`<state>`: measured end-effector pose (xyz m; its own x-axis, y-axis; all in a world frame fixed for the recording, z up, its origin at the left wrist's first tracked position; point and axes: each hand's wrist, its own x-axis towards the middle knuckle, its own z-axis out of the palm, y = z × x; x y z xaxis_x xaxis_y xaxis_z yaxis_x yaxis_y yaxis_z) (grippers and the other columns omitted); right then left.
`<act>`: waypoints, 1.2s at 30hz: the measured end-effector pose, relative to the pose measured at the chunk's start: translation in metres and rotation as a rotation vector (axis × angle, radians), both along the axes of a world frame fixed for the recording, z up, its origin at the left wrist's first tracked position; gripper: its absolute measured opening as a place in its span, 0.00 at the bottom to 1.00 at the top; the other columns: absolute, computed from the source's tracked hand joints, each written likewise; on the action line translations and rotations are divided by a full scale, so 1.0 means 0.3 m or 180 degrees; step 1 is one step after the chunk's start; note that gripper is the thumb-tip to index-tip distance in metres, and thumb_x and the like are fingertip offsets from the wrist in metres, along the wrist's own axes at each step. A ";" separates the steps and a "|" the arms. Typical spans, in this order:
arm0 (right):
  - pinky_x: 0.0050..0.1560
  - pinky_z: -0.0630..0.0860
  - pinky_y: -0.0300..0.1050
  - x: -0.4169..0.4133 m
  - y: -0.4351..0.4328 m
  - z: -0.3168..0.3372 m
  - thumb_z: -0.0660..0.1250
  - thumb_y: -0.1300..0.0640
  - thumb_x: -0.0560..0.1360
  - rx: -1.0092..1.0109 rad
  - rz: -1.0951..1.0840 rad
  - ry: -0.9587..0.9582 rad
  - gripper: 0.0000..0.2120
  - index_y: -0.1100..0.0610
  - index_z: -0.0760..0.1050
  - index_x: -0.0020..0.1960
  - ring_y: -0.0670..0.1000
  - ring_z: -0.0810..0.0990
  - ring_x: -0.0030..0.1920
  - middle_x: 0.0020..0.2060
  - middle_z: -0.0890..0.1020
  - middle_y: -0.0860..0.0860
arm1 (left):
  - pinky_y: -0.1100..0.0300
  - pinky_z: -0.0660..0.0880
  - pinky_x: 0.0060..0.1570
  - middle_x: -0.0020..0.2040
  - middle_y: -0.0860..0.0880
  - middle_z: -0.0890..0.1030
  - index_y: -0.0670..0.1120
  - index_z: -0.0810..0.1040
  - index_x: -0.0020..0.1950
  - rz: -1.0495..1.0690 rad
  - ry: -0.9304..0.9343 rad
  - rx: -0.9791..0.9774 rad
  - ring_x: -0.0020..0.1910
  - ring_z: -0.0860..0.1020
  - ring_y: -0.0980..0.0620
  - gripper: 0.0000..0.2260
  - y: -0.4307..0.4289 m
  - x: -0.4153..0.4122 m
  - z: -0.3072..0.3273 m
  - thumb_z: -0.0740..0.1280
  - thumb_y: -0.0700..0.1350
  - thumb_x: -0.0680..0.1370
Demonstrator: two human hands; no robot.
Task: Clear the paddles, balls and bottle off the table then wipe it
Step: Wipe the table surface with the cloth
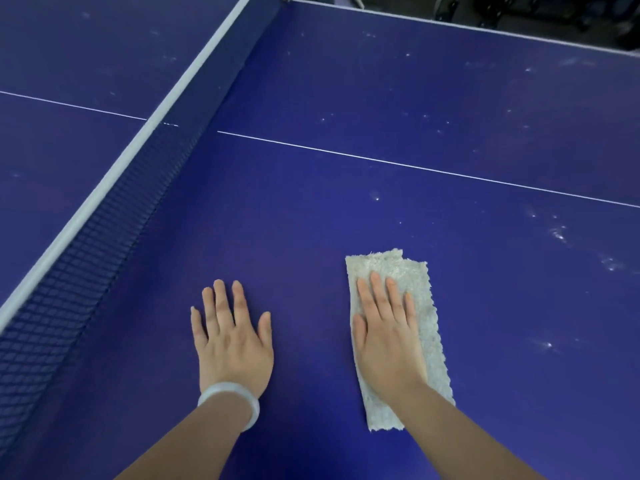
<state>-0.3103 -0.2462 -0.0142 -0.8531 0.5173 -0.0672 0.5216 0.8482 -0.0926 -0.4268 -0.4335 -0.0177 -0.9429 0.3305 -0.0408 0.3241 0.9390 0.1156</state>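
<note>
Now the wiping is where things can slip. Our right hand [388,341] lies flat on the folded grey cloth [420,296], fingers straight and close together, palm pressing it onto the blue worktop [450,109]. Nothing curls round the cloth, so only friction under the palm carries it. If we push fast or ease the pressure, we judge the hand could slide across the cloth and leave it behind, or the loose far end could fold under and bunch. The cloth is long and narrow and lies lengthwise under hand and wrist. A sideways sweep would cover a broad strip, though the free ends may curl.

Pale specks [558,233] are scattered to the right and beyond the white line [415,168]. A short stroke would miss them, and a long reach could make us lean hard on the other hand.

Our left hand [232,344] is spread flat on the bare worktop, fingers straight and slightly fanned, holding nothing, with a pale bangle [230,398] at the wrist. It sits near the net [104,237], and a leftward sweep could run the cloth into the hand or the mesh.

No paddles, balls or bottle show on the part of the worktop we see, so the clearing looks done here, though some edges lie out of view.
</note>
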 end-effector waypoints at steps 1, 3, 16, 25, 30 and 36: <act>0.78 0.43 0.55 -0.022 0.038 -0.001 0.38 0.48 0.83 -0.0026 -0.0089 -0.0004 0.26 0.50 0.41 0.80 0.52 0.41 0.79 0.80 0.45 0.47 | 0.44 0.43 0.77 0.80 0.42 0.48 0.44 0.47 0.80 0.0002 -0.0007 -0.0014 0.80 0.45 0.45 0.33 0.002 0.000 0.000 0.36 0.61 0.79; 0.78 0.39 0.54 -0.101 0.135 0.001 0.37 0.48 0.82 -0.0073 -0.0313 -0.0018 0.27 0.49 0.39 0.80 0.51 0.38 0.79 0.80 0.42 0.47 | 0.44 0.44 0.77 0.80 0.42 0.50 0.43 0.49 0.80 0.0020 0.0003 -0.0040 0.80 0.46 0.45 0.33 0.003 -0.001 -0.001 0.37 0.61 0.79; 0.78 0.43 0.55 -0.201 0.217 0.007 0.39 0.48 0.82 -0.0187 0.0598 0.0024 0.27 0.50 0.45 0.81 0.52 0.43 0.80 0.80 0.46 0.47 | 0.44 0.45 0.77 0.80 0.42 0.52 0.44 0.52 0.80 0.0053 -0.0047 -0.0102 0.80 0.47 0.45 0.33 0.010 -0.005 0.003 0.39 0.61 0.80; 0.77 0.43 0.59 -0.538 0.562 0.031 0.42 0.51 0.83 -0.0179 -0.0958 0.0108 0.26 0.53 0.47 0.80 0.55 0.45 0.79 0.80 0.49 0.51 | 0.45 0.46 0.77 0.80 0.43 0.52 0.44 0.51 0.80 0.0097 -0.0056 -0.0119 0.80 0.46 0.46 0.33 0.012 -0.004 0.002 0.38 0.61 0.79; 0.78 0.39 0.55 -0.598 0.362 0.033 0.41 0.49 0.84 -0.0337 0.0726 0.0043 0.26 0.49 0.46 0.81 0.52 0.42 0.79 0.80 0.48 0.47 | 0.45 0.44 0.77 0.80 0.43 0.51 0.45 0.50 0.80 0.0098 -0.0095 -0.0085 0.80 0.44 0.47 0.34 0.013 -0.004 0.014 0.38 0.61 0.79; 0.77 0.44 0.55 -0.464 0.561 0.022 0.46 0.49 0.84 -0.0133 0.0384 0.0111 0.25 0.50 0.50 0.80 0.53 0.48 0.79 0.80 0.53 0.48 | 0.46 0.42 0.77 0.81 0.44 0.48 0.45 0.48 0.80 0.0079 -0.0124 -0.0118 0.79 0.42 0.47 0.33 0.016 -0.003 0.019 0.36 0.60 0.79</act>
